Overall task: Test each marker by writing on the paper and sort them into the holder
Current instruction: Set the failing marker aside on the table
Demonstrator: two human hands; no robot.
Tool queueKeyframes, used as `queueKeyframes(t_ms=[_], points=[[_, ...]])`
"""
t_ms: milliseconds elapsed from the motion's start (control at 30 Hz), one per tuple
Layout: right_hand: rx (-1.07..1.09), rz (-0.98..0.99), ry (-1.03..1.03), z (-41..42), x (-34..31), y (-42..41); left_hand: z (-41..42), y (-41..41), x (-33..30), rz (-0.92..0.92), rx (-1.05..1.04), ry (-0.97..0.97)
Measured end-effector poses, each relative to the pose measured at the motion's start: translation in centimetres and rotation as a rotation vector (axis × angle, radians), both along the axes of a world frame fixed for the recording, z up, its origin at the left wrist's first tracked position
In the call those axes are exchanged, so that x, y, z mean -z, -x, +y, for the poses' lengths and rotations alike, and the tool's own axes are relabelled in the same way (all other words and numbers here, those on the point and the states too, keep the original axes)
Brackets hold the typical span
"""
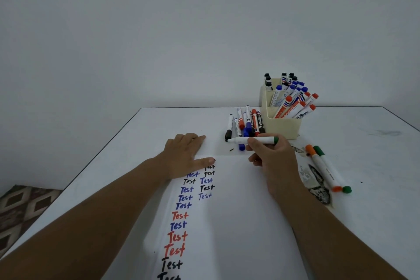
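The right hand (270,157) grip is closed around a green-capped marker (252,140), held level. The paper (238,211) is pressed flat by the left hand (186,154), fingers spread.

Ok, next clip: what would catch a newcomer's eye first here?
Probably the columns of "Test" in black, blue and red down the paper, pinned by the left hand. Next, the right hand holding a green-ended marker, and behind it the cream holder packed with markers.

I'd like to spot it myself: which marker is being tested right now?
Start at the cream holder at the table's far right. Just in front of it, the right hand holds a white marker lying sideways. Unlike the loose markers around it, it has a green end and its tip is bare.
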State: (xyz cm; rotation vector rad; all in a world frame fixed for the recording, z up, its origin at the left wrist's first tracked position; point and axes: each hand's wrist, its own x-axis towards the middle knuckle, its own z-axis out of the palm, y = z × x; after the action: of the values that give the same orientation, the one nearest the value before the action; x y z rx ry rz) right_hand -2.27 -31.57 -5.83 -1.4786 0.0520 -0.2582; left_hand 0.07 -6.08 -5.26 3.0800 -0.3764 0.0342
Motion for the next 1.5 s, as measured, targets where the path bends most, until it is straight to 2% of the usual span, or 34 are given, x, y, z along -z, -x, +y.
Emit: queueKeyframes(t_ms=[400, 600, 733, 867, 900, 1000, 1067, 1167, 1267, 1333, 1500], points=[[-0.023, 0.006, -0.024, -0.1, -0.6, 0.7, 2.1, 4.6, -1.3, 0.07, -0.051, 0.116], [-0.052, -0.003, -0.084, 0.2, -1.1, 1.7, 3.1, 7.3, -1.2, 0.116, -0.027, -0.032], [0.004, -0.029, -0.022, 0.8, -1.6, 2.6, 3.5, 6.5, -0.1, 0.153, -0.07, -0.06], [0.09, -0.058, 0.128, 1.5, -2.3, 3.2, 3.8, 6.4, 0.3, 0.124, -0.054, -0.058], [0.07, -0.028, 0.106, 1.8, -2.5, 3.4, 3.9, 6.3, 0.4, 0.119, -0.054, -0.056], [-0.11, 0.08, -0.132, 3.4, -3.0, 5.0, 4.1, 6.0, 0.8, 0.085, -0.05, -0.039], [-0.203, 0.147, -0.2, 4.6, -3.2, 6.5, 4.2, 5.7, 1.1, 0.063, -0.051, -0.036], [-0.294, 0.157, -0.112, 6.0, -3.1, 8.7, 4.1, 5.7, 1.1, 0.071, -0.066, -0.041], [-0.276, 0.061, 0.179, 6.4, -2.2, 9.8, 3.9, 5.9, 1.0, 0.067, -0.076, -0.056], [-0.267, 0.04, 0.303, 6.3, -1.8, 10.1, 3.9, 5.7, 1.1, 0.065, -0.076, -0.052], [-0.282, 0.03, 0.378, 6.1, -1.5, 10.4, 4.0, 5.5, 1.3, 0.05, -0.083, -0.05]])
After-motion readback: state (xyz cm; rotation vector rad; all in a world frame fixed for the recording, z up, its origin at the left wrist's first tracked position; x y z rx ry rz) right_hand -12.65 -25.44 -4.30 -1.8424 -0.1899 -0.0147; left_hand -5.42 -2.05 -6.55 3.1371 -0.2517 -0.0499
